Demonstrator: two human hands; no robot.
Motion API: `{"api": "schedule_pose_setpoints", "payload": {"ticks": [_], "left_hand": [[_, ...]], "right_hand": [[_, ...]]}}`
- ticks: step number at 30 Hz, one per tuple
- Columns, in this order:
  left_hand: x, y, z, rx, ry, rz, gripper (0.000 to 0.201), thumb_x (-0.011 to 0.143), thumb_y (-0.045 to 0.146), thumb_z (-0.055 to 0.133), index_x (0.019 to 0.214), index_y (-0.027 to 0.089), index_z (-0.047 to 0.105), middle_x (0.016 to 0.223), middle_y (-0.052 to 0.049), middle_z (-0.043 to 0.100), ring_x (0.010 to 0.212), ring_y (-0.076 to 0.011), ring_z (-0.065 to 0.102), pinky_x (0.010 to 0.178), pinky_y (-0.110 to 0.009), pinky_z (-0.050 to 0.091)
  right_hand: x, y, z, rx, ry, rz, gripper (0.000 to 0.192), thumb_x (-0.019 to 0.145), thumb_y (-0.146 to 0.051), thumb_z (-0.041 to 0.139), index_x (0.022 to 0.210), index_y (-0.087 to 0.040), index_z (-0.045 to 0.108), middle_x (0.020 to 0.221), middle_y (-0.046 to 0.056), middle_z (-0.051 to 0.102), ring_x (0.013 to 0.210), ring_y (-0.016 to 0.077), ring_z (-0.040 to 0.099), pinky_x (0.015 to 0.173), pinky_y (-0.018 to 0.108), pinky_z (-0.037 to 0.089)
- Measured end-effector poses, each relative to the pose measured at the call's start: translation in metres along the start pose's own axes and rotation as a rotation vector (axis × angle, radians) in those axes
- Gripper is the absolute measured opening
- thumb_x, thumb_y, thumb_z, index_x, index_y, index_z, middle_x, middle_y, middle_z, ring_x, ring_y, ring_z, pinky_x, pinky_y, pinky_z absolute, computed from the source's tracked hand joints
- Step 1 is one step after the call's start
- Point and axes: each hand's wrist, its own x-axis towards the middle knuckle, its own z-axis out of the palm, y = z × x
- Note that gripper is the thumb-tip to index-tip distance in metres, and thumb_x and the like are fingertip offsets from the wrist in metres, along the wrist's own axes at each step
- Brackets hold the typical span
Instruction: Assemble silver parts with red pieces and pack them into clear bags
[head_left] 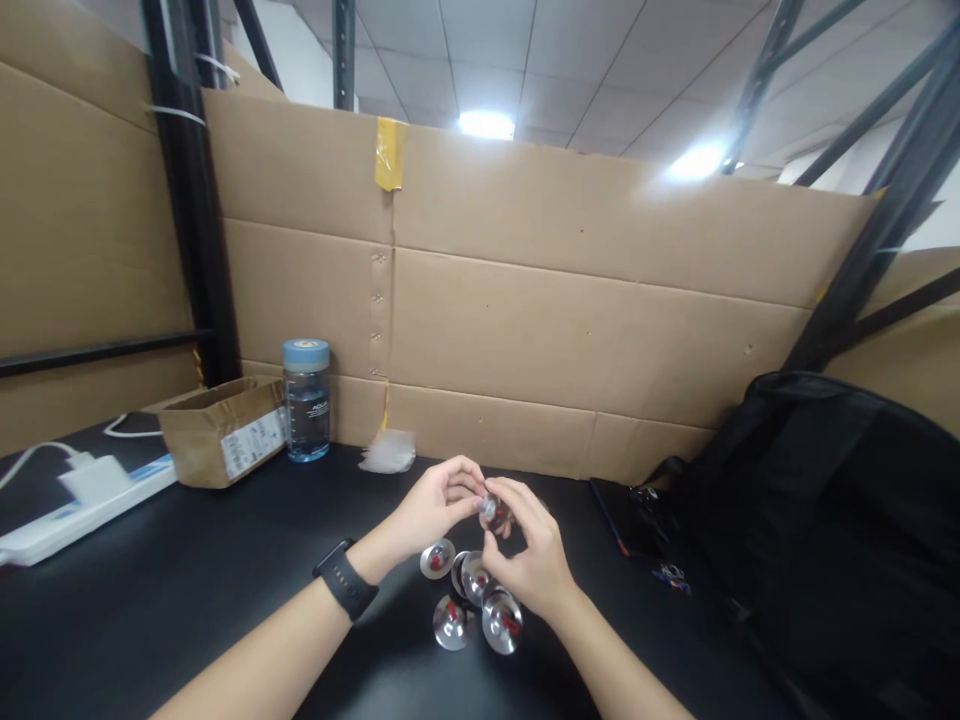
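Small metal part (489, 508), shiny with a red spot, sits pinched between the fingertips of both the left hand (439, 508) and the right hand (529, 555), just above the black table (187, 590). Below the hands, 5 similar metal discs (480, 600) lie clustered on it.

On the black bench (187, 600), far left, a white power strip (82, 500) lies beside an open brown cardboard box (225, 430). Just right of the box stands a clear plastic bottle with a blue lid (306, 400), then a small white plastic bag (388, 452). A big black backpack (825, 520) fills the right side, against the tall cardboard wall (562, 320)
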Motion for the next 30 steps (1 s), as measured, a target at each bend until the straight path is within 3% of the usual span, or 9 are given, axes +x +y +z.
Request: {"api": "schedule_pose_setpoints", "payload": {"ticks": [2,5,7,11,15,20,26,30], "left_hand": [[0.003,0.000,-0.009,0.087,0.024,0.045,0.017,0.085,0.023,0.070,0.094,0.017,0.057,0.092,-0.005,0.069,0.088,-0.0170,0.070,0.084,-0.032,0.056],[0.007,-0.002,-0.039,0.270,0.130,0.056,0.019,0.084,0.027,0.070,0.093,0.017,0.058,0.092,-0.005,0.071,0.087,-0.0181,0.071,0.085,-0.034,0.056],[0.007,-0.005,-0.064,0.365,0.178,0.034,0.022,0.081,0.029,0.072,0.093,0.016,0.058,0.093,-0.006,0.073,0.086,-0.0190,0.072,0.084,-0.035,0.056],[0.004,-0.021,-0.098,0.555,0.090,-0.084,0.022,0.080,0.034,0.073,0.084,0.015,0.062,0.079,-0.004,0.072,0.073,-0.0170,0.069,0.072,-0.030,0.054],[0.002,-0.040,-0.102,0.552,-0.004,-0.140,0.022,0.080,0.034,0.071,0.083,0.014,0.062,0.075,-0.003,0.070,0.070,-0.0158,0.067,0.068,-0.027,0.052],[0.001,-0.051,-0.102,0.678,0.006,-0.130,0.018,0.081,0.033,0.069,0.081,0.015,0.063,0.075,-0.003,0.071,0.070,-0.0166,0.068,0.067,-0.026,0.050],[-0.001,-0.045,-0.106,0.857,-0.091,-0.109,0.011,0.083,0.028,0.065,0.082,0.017,0.068,0.075,-0.003,0.072,0.071,-0.0176,0.068,0.068,-0.025,0.048],[-0.002,-0.032,-0.101,0.878,-0.089,-0.070,0.012,0.085,0.027,0.062,0.086,0.018,0.069,0.077,-0.003,0.073,0.071,-0.0171,0.067,0.068,-0.024,0.047]], "right_hand": [[0.002,0.002,-0.006,-0.014,0.019,0.024,0.066,0.070,-0.008,0.062,0.133,-0.030,0.058,0.130,0.012,0.057,0.092,0.0244,0.067,0.069,0.034,0.061],[0.009,0.015,-0.018,-0.033,0.015,0.069,0.063,0.069,-0.009,0.062,0.129,-0.026,0.060,0.130,0.013,0.054,0.089,0.0225,0.066,0.061,0.029,0.059],[0.013,0.031,-0.029,-0.069,0.035,0.106,0.059,0.070,-0.011,0.062,0.128,-0.022,0.063,0.126,0.014,0.055,0.089,0.0222,0.067,0.062,0.029,0.059],[0.013,0.070,-0.045,-0.166,-0.068,0.150,0.053,0.072,-0.016,0.066,0.124,-0.020,0.068,0.114,0.010,0.066,0.091,0.0224,0.069,0.084,0.035,0.058],[0.007,0.101,-0.048,-0.231,-0.133,0.235,0.044,0.070,-0.018,0.069,0.113,-0.019,0.074,0.110,0.009,0.074,0.098,0.0256,0.070,0.093,0.039,0.055],[0.001,0.118,-0.047,-0.310,-0.160,0.338,0.032,0.074,-0.024,0.071,0.105,-0.022,0.077,0.099,0.007,0.078,0.090,0.0262,0.071,0.087,0.040,0.055],[-0.003,0.128,-0.049,-0.310,-0.271,0.337,0.028,0.079,-0.026,0.070,0.106,-0.024,0.077,0.104,0.007,0.078,0.097,0.0256,0.072,0.090,0.039,0.054],[-0.004,0.131,-0.046,-0.313,-0.335,0.300,0.028,0.083,-0.024,0.065,0.110,-0.022,0.075,0.112,0.009,0.076,0.103,0.0266,0.071,0.095,0.041,0.052]]}}
